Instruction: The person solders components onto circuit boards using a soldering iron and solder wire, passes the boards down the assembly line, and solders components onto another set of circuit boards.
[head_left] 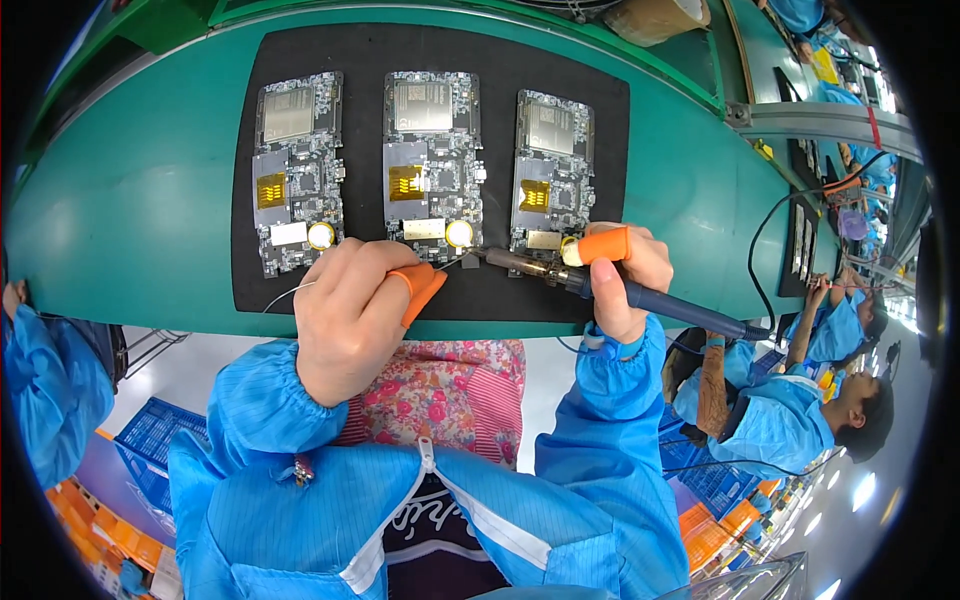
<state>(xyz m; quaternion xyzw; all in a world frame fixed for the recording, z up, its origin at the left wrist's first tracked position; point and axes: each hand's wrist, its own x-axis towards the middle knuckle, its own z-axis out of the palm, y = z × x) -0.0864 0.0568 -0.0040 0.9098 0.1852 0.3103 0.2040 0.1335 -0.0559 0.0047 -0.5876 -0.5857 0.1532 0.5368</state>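
Three circuit boards lie side by side on a black mat (590,110): a left board (297,170), a middle board (432,155) and a right board (553,170). My right hand (625,275), with an orange finger cot, grips a soldering iron (600,285) whose tip points left toward the round coin cell (459,234) at the middle board's lower edge. My left hand (355,315), also wearing orange finger cots, pinches a thin solder wire (285,296) and feeds its end toward the same spot.
The mat rests on a green bench (130,200). The iron's dark cord (770,240) loops off to the right. Other workers in blue coats sit along the line at right (800,420) and one sleeve shows at left (50,390). A tape roll (655,15) lies at the far edge.
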